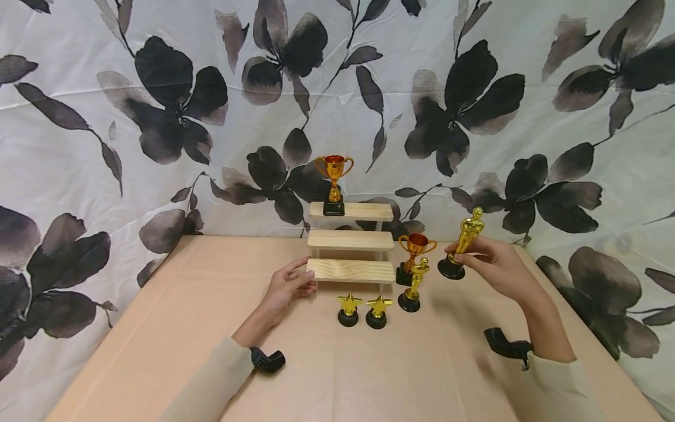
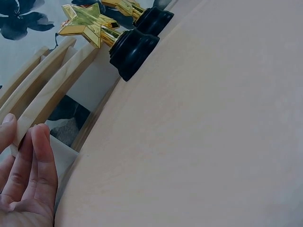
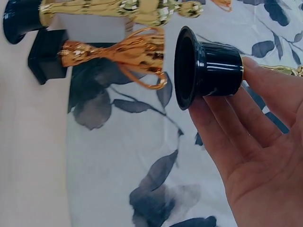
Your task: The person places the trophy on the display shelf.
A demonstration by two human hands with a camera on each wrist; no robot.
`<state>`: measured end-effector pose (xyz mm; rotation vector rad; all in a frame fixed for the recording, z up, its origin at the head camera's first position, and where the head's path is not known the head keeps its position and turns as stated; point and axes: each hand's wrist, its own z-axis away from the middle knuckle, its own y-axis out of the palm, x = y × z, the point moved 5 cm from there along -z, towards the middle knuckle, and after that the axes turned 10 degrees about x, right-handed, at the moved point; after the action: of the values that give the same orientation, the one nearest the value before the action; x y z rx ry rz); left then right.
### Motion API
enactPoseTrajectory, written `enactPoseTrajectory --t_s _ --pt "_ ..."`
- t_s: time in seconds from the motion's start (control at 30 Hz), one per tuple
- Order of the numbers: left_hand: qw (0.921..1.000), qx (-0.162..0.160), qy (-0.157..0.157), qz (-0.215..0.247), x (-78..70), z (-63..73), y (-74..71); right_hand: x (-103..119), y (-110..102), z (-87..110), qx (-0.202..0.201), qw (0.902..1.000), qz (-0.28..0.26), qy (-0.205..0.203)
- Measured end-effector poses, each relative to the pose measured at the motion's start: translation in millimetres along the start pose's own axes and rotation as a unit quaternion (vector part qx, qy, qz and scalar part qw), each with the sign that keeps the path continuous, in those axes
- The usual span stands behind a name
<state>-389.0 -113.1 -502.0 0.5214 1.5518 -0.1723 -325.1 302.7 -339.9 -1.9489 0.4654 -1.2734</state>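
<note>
My right hand (image 1: pixel 498 264) holds a gold figurine trophy (image 1: pixel 470 230) upright above the table, right of the stand. In the right wrist view, thumb and fingers grip its round black base (image 3: pixel 220 70), whose hollow underside shows. My left hand (image 1: pixel 285 286) pinches the left end of the lowest board of a three-tier wooden display stand (image 1: pixel 350 271), thumb on top and fingertips underneath. A gold cup trophy (image 1: pixel 334 170) stands at the left of the top tier. Beside the stand's right end are a second cup trophy (image 1: pixel 416 243) and another figurine trophy (image 1: pixel 416 281).
Two small star trophies (image 1: pixel 348 305) on black bases stand on the table just before the stand. A peach cloth covers the table (image 1: pixel 337 375). Behind it hangs a white floral curtain (image 1: pixel 379 146). Each wrist wears a black device (image 1: pixel 268 360).
</note>
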Motion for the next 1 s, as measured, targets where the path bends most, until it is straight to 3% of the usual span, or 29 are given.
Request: enactPoseTrajectory --t_s 0.57,1.0 --pt "1.0000 -0.007 0.000 -0.002 2.3 -3.0 0.0 33.2 -14.4 -58.1 0.027 0.9993 0.001 -0.025" --pt "1.0000 -0.005 0.003 -0.001 1.6 -6.9 1.6 40.9 -13.0 -85.2 0.054 0.9982 -0.020 -0.017"
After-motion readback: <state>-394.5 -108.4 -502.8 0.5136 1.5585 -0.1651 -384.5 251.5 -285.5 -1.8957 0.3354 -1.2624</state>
